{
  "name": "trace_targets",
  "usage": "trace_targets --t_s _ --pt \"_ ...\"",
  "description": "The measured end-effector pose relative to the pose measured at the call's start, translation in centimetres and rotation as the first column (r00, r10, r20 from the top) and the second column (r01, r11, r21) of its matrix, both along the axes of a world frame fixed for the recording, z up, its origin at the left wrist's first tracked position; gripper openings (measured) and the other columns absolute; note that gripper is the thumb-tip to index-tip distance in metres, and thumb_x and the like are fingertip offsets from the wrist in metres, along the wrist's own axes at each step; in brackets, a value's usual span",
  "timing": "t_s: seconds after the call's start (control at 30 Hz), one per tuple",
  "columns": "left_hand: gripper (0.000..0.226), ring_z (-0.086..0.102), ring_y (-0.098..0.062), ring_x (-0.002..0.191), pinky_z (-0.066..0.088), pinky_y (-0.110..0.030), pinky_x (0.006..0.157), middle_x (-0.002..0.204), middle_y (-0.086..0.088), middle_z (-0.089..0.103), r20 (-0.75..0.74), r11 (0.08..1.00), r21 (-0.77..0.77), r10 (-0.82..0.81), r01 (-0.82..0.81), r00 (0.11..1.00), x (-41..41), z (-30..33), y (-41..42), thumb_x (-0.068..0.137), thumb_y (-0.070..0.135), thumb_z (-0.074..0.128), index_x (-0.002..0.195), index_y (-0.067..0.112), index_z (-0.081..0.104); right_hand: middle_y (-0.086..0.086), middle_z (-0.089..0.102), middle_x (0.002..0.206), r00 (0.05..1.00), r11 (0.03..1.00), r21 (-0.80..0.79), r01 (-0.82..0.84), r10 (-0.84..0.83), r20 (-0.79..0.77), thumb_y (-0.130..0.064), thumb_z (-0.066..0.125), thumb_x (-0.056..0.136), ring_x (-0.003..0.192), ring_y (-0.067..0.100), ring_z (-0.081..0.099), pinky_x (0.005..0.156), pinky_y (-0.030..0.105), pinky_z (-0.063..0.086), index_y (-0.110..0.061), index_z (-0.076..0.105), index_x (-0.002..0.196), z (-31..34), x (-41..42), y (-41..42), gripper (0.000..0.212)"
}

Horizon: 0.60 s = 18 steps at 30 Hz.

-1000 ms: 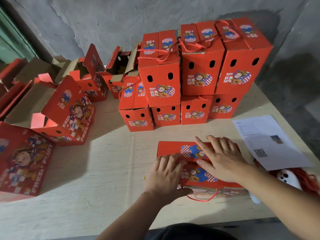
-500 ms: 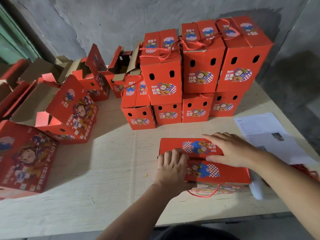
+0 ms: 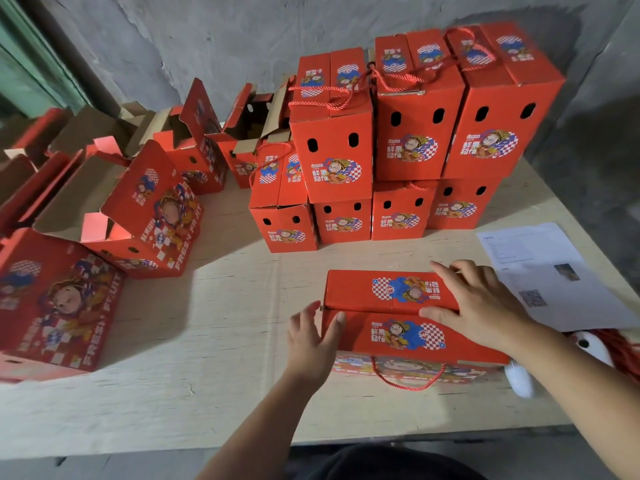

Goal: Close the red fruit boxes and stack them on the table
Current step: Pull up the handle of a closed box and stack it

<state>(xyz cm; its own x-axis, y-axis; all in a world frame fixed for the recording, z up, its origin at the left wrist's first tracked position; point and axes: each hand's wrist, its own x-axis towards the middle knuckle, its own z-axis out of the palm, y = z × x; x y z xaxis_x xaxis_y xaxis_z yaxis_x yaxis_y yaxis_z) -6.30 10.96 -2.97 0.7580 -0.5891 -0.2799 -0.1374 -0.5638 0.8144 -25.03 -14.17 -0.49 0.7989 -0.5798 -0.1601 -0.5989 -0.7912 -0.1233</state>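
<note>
Left hand (image 3: pixel 313 344) has slid to the box (image 3: pixel 391 315) end; both hands' fingers wide, seven stacked.

"FRESH FRUIT" runs in white along the open box (image 3: pixel 152 216) at left and the near-left box (image 3: pixel 62 299). "GOOD" tops the stacked boxes' (image 3: pixel 336 171) labels.

Closed red box (image 3: pixel 388 318), near table (image 3: pixel 214 341) edge
</note>
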Motion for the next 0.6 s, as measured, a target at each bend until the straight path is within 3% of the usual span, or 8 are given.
trace_targets --t_s 0.03,0.1,0.2,0.3,0.47,0.6 --pt "0.087 0.044 -0.023 0.14 0.041 -0.049 0.117 0.145 -0.002 0.044 -0.179 0.998 -0.062 0.002 -0.013 0.984 0.0 0.0 -0.1 0.082 0.085 0.051 0.149 0.03 0.043 -0.004 0.025 0.146 0.999 1.0 -0.001 -0.013 0.013 -0.035 -0.098 0.018 0.073 0.129 0.025 0.034 0.098 0.04 0.049 -0.037 0.007 0.161 0.1 0.1 -0.1 0.107" --pt "0.083 0.053 -0.026 0.134 0.045 -0.051 0.113 0.141 -0.003 0.05 -0.292 0.993 -0.109 0.006 -0.039 0.956 -0.3 0.0 -0.3 0.081 0.083 0.053 0.145 0.031 0.047 -0.005 0.023 0.145 0.997 1.0 0.017 -0.012 0.013 -0.076 -0.098 0.014 0.073 0.13 0.025 0.032 0.102 0.041 0.046 -0.039 -0.002 0.16 0.2 0.3 -0.2 0.107" --pt "0.065 0.053 -0.025 0.134 0.043 -0.052 0.115 0.139 -0.001 0.051 -0.263 0.99 -0.129 0.02 -0.056 0.965 -0.6 -0.2 -0.4 0.093 0.073 0.051 0.143 0.032 0.049 -0.006 0.018 0.144 0.993 0.998 0.062 -0.002 0.009 -0.12 -0.097 0.01 0.071 0.131 0.025 0.026 0.107 0.043 0.04 -0.041 -0.015 0.158 0.5 0.6 -0.1 0.107" --pt "0.063 0.052 -0.023 0.133 0.045 -0.05 0.114 0.14 -0.001 0.049 -0.264 0.99 -0.135 -0.008 -0.029 0.965 -0.7 0.0 -0.2 0.093 0.068 0.044 0.145 0.032 0.046 -0.005 0.015 0.14 0.988 0.996 0.092 0.013 0.001 -0.155 -0.096 0.01 0.072 0.131 0.023 0.021 0.11 0.043 0.033 -0.045 -0.027 0.153 0.6 0.9 0.1 0.102" --pt "0.067 0.051 -0.022 0.134 0.046 -0.05 0.114 0.14 -0.002 0.046 -0.237 0.993 -0.116 -0.037 0.009 0.971 -0.7 0.1 -0.1 0.092 0.071 0.037 0.148 0.035 0.042 -0.005 0.014 0.137 0.983 0.995 0.084 0.062 -0.046 -0.179 -0.097 0.013 0.077 0.131 0.024 0.02 0.111 0.044 0.029 -0.051 -0.031 0.149 0.0 0.8 0.2 0.096" --pt "0.069 0.051 -0.02 0.134 0.048 -0.048 0.112 0.144 -0.002 0.046 -0.242 0.988 -0.152 -0.044 0.007 0.969 -0.8 0.2 0.1 0.092 0.071 0.036 0.15 0.034 0.039 -0.014 0.016 0.139 0.98 0.952 0.291 0.093 -0.036 -0.195 -0.084 0.034 0.085 0.132 0.015 0.012 0.108 0.044 0.028 -0.061 -0.025 0.146 0.6 1.2 -1.1 0.089"
